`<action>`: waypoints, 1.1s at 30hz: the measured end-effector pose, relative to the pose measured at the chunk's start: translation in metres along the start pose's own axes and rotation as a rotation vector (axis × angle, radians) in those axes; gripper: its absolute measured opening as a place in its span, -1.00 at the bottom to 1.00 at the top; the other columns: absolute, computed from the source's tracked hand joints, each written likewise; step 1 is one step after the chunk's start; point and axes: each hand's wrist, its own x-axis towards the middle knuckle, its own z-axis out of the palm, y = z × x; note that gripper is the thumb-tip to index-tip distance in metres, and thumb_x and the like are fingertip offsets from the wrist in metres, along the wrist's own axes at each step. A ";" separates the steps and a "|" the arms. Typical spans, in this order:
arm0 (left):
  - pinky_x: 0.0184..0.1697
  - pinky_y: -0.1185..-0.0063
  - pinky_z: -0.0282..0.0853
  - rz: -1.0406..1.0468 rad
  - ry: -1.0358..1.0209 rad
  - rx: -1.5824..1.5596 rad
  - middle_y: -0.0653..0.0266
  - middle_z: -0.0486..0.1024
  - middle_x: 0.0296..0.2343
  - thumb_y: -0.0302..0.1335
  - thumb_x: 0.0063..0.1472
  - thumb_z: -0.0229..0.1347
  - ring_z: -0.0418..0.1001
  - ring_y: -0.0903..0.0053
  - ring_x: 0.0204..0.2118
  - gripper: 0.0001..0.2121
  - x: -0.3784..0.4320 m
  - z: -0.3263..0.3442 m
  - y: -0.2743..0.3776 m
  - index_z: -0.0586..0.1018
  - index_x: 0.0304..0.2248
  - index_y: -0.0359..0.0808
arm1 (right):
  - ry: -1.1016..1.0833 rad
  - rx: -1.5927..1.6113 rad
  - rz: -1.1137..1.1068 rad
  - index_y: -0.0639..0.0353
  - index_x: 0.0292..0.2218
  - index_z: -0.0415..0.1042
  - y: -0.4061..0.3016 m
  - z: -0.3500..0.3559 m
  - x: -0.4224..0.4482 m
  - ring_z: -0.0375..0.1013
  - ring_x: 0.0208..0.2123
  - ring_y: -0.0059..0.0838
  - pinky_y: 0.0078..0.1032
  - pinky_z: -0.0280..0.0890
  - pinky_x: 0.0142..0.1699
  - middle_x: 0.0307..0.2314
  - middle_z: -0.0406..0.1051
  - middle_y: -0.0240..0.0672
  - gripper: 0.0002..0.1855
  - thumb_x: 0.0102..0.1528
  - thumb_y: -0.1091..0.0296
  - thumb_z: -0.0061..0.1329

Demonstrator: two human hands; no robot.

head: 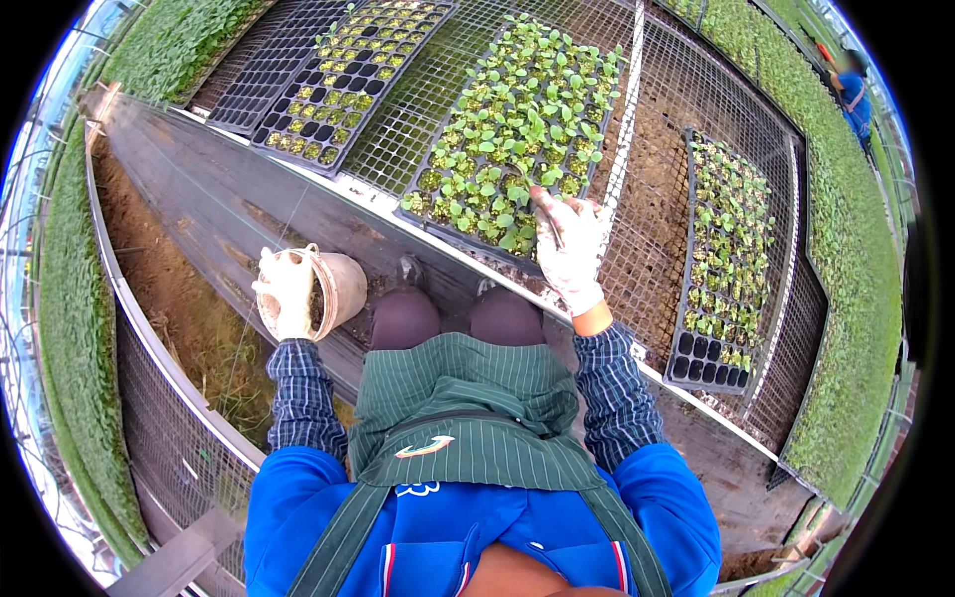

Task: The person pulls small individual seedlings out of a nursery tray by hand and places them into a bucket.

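Note:
My left hand (287, 291), in a white glove, grips the rim of a dirty pale plastic bucket (345, 287), which is tilted with its mouth towards the left. The glove hides much of the bucket's mouth. In a soiled white glove, my right hand (571, 242) holds a slim dark tool (550, 224) whose exact kind I cannot tell. It is over the near right part of a black cell tray of green seedlings (522, 127). Leaves hide the tool's tip, so any contact with a plant cannot be made out.
The tray rests on a wire mesh bench (403, 112) with a pale front edge. Left of it are a partly filled cell tray (328, 97) and a dark cell tray (257, 82); another seedling tray (727, 246) lies right. A person (854, 97) stands far right.

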 end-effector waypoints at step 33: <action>0.11 -0.09 -0.51 0.937 -0.010 0.083 0.04 -0.01 0.13 -0.33 -0.05 0.03 -0.12 0.12 0.20 -0.80 -0.025 0.004 0.343 0.60 -0.39 -0.05 | 0.121 0.135 0.241 -0.14 -0.29 0.52 0.067 0.022 0.019 0.25 -0.49 -0.47 -0.41 0.04 -0.22 -0.72 0.24 -0.50 -0.82 0.02 0.29 -0.03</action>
